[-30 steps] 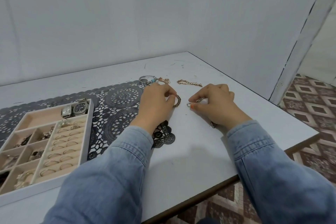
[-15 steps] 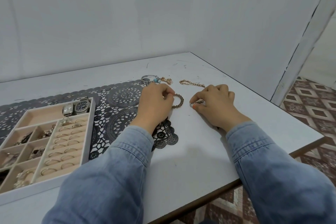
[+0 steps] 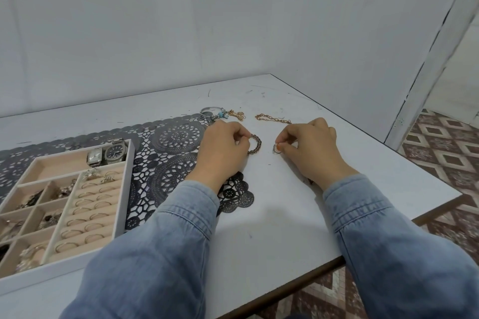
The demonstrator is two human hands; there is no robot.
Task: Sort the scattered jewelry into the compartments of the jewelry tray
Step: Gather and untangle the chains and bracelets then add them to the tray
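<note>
The braided bracelet point(image 3: 256, 143) is looking light and limp, likely sagging and slipping if lifted by one end, so gathering it mid-loop is seeming the safer hold. The left hand point(image 3: 223, 147) is pinching its edge with curled fingers, well to the right of the jewelry tray point(image 3: 127, 181). Further right of the tray, just beside the bracelet with a gap showing between, the right hand point(image 3: 308, 147) is pinching a small silvery piece point(image 3: 275, 149), too tiny to be identifying.

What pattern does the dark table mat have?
The mat has lace-like cut-out circles; head view.
</note>
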